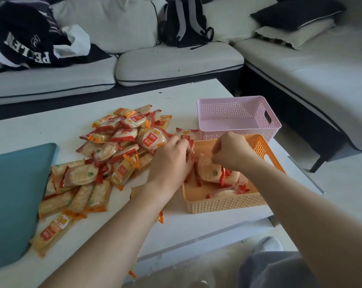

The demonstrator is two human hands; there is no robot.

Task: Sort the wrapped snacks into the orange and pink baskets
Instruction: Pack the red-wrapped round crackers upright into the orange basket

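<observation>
We find the sorting under way. A loose heap of clear-wrapped rice-cracker snacks with red and orange ends (113, 154) covers the middle of the white low table (51, 125). The perforated orange plastic basket (225, 202) stands at the near right of the table and already holds several red-ended packs (212, 173). The perforated pink plastic basket (236, 117) stands just behind it, touching or nearly so, and appears to hold nothing.

The left hand (171, 161) is at the seam between heap and orange basket, fingers curled tight on a red-ended wrapper at the basket's left rim. The right hand (230, 150) hovers over the orange basket, thumb and fingertips pinched narrow at the top edge of a pack inside; whether it grips or only touches, we cannot tell.

In our judgement, the step in hand is placing red-ended packs in the orange basket. The next move calls for release there, then picking out orange-ended packs for the pink basket.

A teal flat tray (15, 196) lies at the left.
</observation>
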